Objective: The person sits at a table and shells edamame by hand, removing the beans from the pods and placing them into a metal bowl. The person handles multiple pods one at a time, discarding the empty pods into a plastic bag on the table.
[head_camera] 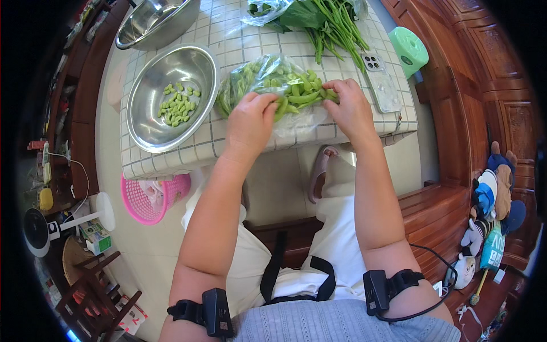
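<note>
Green soybean pods (304, 92) lie in and spill from a clear plastic bag (267, 70) on the checked tablecloth. My left hand (253, 117) is at the bag's near left opening, thumb and forefinger pinched on a pod or the bag's edge; which one is unclear. On the right side of the heap, my right hand (349, 107) has its thumb and fingers around the end of some pods; whether it grips one cannot be told. A steel bowl (143, 124) left of the bag holds shelled green beans (176, 107).
Leafy greens with long stems (342, 25) lie at the back beside a phone (382, 85). Another steel basin (171, 30) stands back left. A pink basket (177, 192) is on the floor, left below the table edge. A green stool (409, 49) stands at right.
</note>
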Demonstrator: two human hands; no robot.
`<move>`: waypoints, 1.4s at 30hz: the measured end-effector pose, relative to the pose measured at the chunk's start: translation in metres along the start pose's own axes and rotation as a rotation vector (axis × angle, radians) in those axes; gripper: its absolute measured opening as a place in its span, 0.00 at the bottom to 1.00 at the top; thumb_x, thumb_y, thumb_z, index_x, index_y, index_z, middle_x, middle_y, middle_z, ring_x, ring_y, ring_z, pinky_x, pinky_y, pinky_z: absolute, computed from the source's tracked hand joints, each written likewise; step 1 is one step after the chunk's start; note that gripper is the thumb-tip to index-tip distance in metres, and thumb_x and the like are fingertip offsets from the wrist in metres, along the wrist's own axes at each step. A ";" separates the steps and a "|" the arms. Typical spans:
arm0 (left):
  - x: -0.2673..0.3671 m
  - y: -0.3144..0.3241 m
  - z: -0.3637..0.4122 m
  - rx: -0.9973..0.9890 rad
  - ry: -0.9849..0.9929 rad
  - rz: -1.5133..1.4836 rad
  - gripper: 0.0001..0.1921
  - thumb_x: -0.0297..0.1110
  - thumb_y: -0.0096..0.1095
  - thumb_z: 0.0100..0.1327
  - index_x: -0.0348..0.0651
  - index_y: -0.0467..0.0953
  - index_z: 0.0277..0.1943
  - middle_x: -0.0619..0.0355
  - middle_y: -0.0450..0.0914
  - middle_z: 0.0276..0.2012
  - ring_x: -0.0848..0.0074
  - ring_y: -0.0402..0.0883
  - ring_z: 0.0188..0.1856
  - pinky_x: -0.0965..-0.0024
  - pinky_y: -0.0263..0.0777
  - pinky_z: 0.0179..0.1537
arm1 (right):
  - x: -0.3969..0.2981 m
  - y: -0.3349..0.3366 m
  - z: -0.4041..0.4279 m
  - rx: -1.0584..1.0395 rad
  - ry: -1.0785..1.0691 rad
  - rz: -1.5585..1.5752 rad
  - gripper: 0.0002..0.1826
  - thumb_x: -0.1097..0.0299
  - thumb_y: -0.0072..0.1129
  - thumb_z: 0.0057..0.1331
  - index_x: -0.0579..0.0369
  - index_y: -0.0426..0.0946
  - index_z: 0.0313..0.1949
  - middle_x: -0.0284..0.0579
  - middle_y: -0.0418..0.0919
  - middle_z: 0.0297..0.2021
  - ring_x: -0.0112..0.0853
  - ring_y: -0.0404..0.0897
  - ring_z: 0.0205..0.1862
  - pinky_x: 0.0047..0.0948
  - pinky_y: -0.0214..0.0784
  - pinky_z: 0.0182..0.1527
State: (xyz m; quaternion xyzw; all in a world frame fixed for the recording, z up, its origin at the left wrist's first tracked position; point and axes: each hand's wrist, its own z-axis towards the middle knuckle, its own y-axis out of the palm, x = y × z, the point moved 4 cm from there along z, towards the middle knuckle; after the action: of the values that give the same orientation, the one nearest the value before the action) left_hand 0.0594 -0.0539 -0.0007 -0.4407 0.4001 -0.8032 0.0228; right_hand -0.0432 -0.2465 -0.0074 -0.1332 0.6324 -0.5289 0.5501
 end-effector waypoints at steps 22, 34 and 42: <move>0.010 0.005 -0.015 -0.186 0.004 0.231 0.06 0.31 0.64 0.58 0.48 0.85 0.37 0.54 0.79 0.37 0.60 0.81 0.44 0.57 0.77 0.45 | -0.032 0.003 0.002 0.243 -0.287 0.007 0.15 0.70 0.61 0.58 0.46 0.81 0.47 0.48 0.78 0.54 0.51 0.67 0.63 0.50 0.54 0.67; 0.014 0.012 -0.014 -0.125 0.027 0.255 0.10 0.34 0.71 0.54 0.48 0.84 0.39 0.57 0.80 0.35 0.62 0.82 0.41 0.59 0.77 0.42 | -0.042 0.008 -0.012 -0.162 -0.294 -0.002 0.20 0.69 0.74 0.52 0.41 0.83 0.46 0.50 0.60 0.71 0.53 0.46 0.76 0.48 0.47 0.73; 0.013 0.015 -0.010 -0.131 0.031 0.225 0.05 0.34 0.70 0.55 0.46 0.84 0.34 0.58 0.80 0.33 0.63 0.82 0.41 0.60 0.76 0.41 | -0.030 0.004 -0.008 -0.131 -0.293 0.062 0.17 0.73 0.73 0.51 0.42 0.83 0.41 0.52 0.63 0.69 0.56 0.51 0.74 0.48 0.51 0.72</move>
State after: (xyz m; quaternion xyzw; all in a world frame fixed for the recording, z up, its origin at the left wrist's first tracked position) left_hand 0.0394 -0.0632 -0.0048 -0.3811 0.4990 -0.7744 0.0776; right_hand -0.0376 -0.2178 0.0045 -0.2249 0.5823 -0.4444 0.6426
